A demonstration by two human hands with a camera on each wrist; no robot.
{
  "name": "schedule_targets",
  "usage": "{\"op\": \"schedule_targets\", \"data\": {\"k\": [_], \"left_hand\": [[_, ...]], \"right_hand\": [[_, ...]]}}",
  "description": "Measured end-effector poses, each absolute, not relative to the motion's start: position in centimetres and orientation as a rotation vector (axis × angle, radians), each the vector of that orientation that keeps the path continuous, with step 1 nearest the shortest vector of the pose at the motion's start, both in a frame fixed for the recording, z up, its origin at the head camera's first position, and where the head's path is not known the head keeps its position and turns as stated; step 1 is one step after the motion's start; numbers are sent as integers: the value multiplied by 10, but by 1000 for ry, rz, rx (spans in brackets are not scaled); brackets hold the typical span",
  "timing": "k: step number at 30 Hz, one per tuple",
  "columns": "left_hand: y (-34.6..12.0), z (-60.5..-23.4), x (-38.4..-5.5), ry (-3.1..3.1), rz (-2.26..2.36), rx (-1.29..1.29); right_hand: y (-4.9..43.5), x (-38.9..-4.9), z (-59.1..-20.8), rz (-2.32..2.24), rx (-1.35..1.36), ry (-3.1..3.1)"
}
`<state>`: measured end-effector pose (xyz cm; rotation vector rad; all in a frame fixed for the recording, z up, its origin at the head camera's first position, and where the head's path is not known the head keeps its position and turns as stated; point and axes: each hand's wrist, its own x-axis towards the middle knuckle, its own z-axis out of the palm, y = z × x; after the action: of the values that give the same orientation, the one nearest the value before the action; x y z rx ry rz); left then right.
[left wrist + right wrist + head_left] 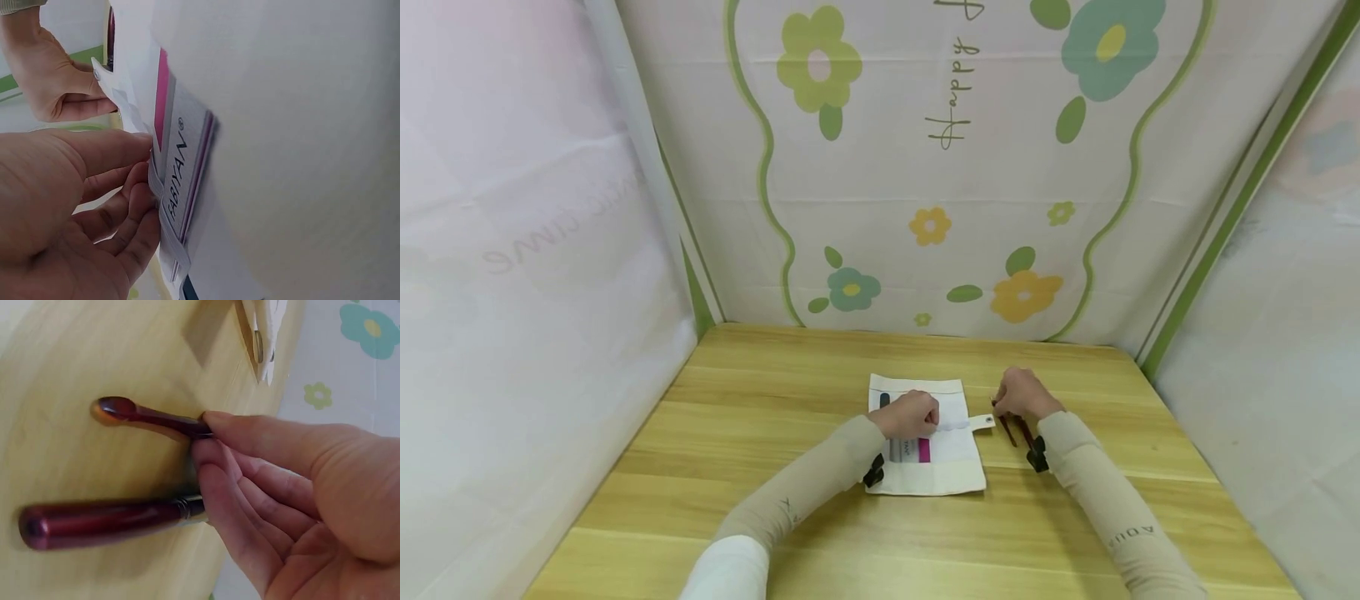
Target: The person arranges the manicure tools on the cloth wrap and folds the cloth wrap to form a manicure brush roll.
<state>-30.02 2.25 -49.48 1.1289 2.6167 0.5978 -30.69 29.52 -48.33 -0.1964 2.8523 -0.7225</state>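
Observation:
A white fabric roll pouch [928, 480] lies unfolded on the table. My left hand [912, 414] is over it, pinching its pale elastic band [175, 240] between thumb and fingers in the left wrist view. Beside that band sits a grey card [187, 144] with a magenta stripe, lettered FABIYAN. To the right of the pouch, my right hand [1024, 392] pinches a slim dark red brush handle [164, 420] with a rounded, flared end. A thicker dark red brush handle [106, 522] lies beside it, partly behind the fingers. Bristles are hidden on both.
A snap strap [982, 422] sticks out from the pouch's right side, towards my right hand. A dark item [884, 400] shows at the pouch's left edge. Printed flower cloth [880, 167] walls off the back and both sides of the wooden table [760, 375].

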Motion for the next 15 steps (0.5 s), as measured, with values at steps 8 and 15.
{"op": "schedule_targets", "data": {"k": [8,15], "left_hand": [[21,-500,-305,2609,624,1114],[17,-497,-308,2573,660,1083]], "right_hand": [[299,-305,-481,-878,-36,2782],[302,-308,-467,-1024,-17,2735]]}}
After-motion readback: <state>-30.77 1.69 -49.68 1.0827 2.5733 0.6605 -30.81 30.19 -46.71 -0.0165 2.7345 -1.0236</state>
